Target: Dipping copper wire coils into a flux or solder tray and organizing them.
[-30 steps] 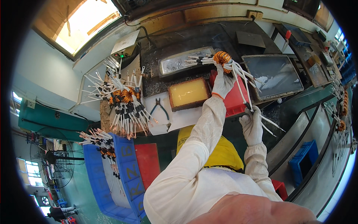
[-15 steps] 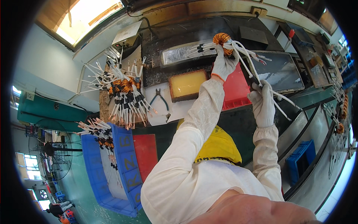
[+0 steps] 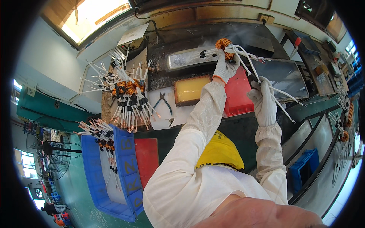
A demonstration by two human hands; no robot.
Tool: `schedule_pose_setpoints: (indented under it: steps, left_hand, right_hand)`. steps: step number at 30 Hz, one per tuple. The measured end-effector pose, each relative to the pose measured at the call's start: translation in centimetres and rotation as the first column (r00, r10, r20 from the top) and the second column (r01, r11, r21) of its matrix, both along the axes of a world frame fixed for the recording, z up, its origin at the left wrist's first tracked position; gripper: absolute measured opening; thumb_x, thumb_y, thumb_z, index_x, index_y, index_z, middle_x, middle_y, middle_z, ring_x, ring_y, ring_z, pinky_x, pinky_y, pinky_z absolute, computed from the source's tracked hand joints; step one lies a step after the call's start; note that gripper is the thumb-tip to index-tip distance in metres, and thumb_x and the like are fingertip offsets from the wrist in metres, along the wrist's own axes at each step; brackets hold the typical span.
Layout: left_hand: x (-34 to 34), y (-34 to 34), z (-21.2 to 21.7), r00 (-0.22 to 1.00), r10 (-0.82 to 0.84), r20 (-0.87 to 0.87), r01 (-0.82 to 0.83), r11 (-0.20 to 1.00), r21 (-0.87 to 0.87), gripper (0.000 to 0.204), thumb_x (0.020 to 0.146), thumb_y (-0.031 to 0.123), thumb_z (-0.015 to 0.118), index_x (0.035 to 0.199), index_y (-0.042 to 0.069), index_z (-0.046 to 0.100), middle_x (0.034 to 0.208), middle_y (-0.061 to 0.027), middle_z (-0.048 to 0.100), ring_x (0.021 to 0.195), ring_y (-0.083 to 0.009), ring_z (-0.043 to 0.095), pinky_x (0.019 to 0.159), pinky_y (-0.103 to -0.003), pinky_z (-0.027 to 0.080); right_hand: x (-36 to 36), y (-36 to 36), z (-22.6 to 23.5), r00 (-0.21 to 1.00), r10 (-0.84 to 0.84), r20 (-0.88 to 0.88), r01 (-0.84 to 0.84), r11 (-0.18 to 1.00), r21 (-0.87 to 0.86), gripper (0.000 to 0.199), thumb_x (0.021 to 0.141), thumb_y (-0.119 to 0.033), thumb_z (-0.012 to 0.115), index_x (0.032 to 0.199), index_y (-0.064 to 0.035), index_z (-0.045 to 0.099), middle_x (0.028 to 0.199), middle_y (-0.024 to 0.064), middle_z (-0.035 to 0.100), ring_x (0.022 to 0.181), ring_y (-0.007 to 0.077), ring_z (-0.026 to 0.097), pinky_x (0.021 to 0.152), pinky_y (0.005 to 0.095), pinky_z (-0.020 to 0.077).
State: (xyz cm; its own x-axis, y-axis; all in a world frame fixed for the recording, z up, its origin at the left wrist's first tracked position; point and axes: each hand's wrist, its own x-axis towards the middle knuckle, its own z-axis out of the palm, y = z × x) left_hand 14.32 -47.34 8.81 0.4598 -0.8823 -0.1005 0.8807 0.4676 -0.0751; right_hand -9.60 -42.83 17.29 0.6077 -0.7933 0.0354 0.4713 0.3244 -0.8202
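Note:
My gloved left hand (image 3: pixel 227 70) is closed on a toroidal coil (image 3: pixel 223 44) wound with copper-coloured wire, held up above the bench. From the coil, white leads with black sleeves point left over a long trough of silvery metal (image 3: pixel 186 59). Other white leads (image 3: pixel 283 92) trail to the right and down. My gloved right hand (image 3: pixel 263 99) has its fingers closed around these leads, below and right of the coil. Pale smoke drifts behind the coil.
Left of the trough lies a pile of similar coils (image 3: pixel 131 87). Pliers (image 3: pixel 162 103), a box of yellow material (image 3: pixel 193 90) and a red tray (image 3: pixel 239 95) sit along the front. A dark pan (image 3: pixel 287 78) is at right. A blue crate (image 3: pixel 129 167) stands lower left.
The view has shifted slightly. Both hands keep their hold, with the coil and my right hand a little lower. Smoke has spread wider behind the coil.

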Motion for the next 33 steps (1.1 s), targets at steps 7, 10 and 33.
schedule_pose_setpoints:
  steps: [7, 10, 33]
  left_hand:
    - [0.0, 0.0, 0.0, 1.000, 0.001, 0.008, -0.001, 1.000, -0.025, 0.050, 0.088, 0.044, 0.073, 0.120, 0.008, 0.060, 0.112, -0.0065, 0.066, 0.096, -0.0243, 0.066, 0.080, -0.037, 0.061]
    - [0.1, -0.2, -0.3, 1.000, -0.006, 0.008, 0.006, 0.999, -0.036, 0.049, 0.088, 0.043, 0.072, 0.120, 0.008, 0.060, 0.112, -0.0059, 0.066, 0.096, -0.0239, 0.066, 0.081, -0.037, 0.061]
    - [0.5, 0.1, -0.6, 1.000, -0.019, 0.014, 0.020, 0.994, -0.112, 0.057, 0.089, 0.052, 0.067, 0.119, 0.004, 0.059, 0.110, -0.0115, 0.066, 0.099, -0.0294, 0.068, 0.083, -0.040, 0.064]
  right_hand:
    - [0.4, 0.6, 0.4, 0.999, -0.022, -0.027, 0.021, 0.999, -0.033, 0.030, 0.103, -0.026, 0.057, 0.127, -0.0068, 0.058, 0.105, 0.0125, 0.069, 0.079, 0.0139, 0.071, 0.076, 0.0288, 0.0624]
    - [0.4, 0.6, 0.2, 0.999, -0.026, -0.024, 0.024, 0.999, -0.046, 0.029, 0.103, -0.025, 0.057, 0.126, -0.0071, 0.059, 0.105, 0.0125, 0.069, 0.079, 0.0140, 0.071, 0.075, 0.0286, 0.0625]
    - [0.4, 2.3, 0.6, 0.999, 0.003, -0.043, -0.009, 0.991, -0.135, 0.028, 0.106, -0.022, 0.051, 0.129, -0.0062, 0.056, 0.110, 0.0114, 0.067, 0.082, 0.0120, 0.068, 0.076, 0.0267, 0.0599]
